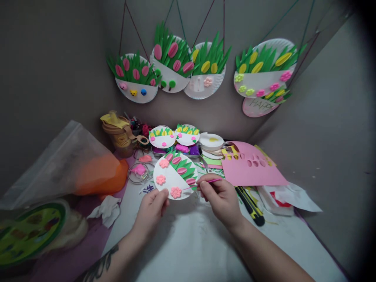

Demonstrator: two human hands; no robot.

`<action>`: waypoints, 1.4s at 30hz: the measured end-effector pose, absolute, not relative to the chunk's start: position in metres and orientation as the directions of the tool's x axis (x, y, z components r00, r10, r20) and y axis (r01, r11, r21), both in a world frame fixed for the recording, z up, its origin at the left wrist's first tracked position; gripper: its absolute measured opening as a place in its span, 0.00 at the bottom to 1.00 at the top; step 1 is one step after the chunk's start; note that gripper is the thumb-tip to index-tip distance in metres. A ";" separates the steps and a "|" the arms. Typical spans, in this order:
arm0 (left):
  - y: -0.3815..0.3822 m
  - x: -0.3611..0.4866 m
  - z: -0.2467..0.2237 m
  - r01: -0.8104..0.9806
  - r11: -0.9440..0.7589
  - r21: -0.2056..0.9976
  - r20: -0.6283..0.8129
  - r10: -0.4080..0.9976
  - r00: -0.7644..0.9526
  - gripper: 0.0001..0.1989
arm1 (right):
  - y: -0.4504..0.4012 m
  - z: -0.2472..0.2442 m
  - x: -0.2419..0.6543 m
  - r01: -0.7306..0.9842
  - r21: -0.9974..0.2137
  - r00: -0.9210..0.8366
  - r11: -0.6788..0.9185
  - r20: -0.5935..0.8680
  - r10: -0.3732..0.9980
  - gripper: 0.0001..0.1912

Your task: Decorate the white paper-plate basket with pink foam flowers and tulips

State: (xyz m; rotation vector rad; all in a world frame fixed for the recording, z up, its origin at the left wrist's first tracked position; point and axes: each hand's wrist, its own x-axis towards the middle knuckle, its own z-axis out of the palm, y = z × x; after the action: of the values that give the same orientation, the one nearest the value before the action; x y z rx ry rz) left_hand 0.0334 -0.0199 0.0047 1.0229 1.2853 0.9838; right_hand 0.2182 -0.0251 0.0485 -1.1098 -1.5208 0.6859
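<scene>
My left hand [155, 203] pinches the lower edge of a round white paper plate [169, 170], tilted up above the table. Green paper grass and pink paper tulips fill its upper right part. Three pink clay flowers lie along its left and lower side. Between the thumb and fingers of my right hand [219, 197] is a thin pink stick [210, 181]. Its tip points at the lowest clay flower [176, 192]; whether it touches I cannot tell.
Finished plates [136, 92] hang on strings along the back wall. A pink sheet [252, 168] with cut-out holes and a black-and-yellow utility knife [249, 205] lie right. At left are a lidded cup [117, 133], an orange bag [100, 176] and a crumpled tissue [106, 210].
</scene>
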 end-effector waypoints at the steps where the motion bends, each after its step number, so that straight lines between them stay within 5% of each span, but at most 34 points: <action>1: -0.020 0.033 0.005 0.004 0.265 0.964 -0.265 0.963 0.044 0.19 | -0.025 0.049 0.219 0.266 -0.877 0.024 0.400 0.421 0.907 0.08; 20: -0.020 0.035 0.016 0.306 0.177 0.935 -0.220 0.969 0.111 0.18 | -0.025 0.059 0.220 0.343 -0.759 -0.220 0.553 0.508 0.833 0.08; 32: -0.021 0.035 0.017 0.297 0.163 0.941 -0.203 0.973 0.109 0.17 | -0.025 0.059 0.218 0.381 -0.776 -0.209 0.503 0.458 0.864 0.10; 42: -0.021 0.035 0.017 0.277 0.169 0.946 -0.215 0.966 0.145 0.17 | -0.024 0.049 0.219 0.252 -0.911 -0.122 0.327 0.306 0.944 0.10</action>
State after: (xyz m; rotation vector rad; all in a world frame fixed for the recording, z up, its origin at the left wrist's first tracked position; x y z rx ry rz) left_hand 0.0348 -0.0214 0.0175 1.3244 1.3510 0.7987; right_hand 0.2195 -0.0238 0.0494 -1.1101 -1.6021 0.8758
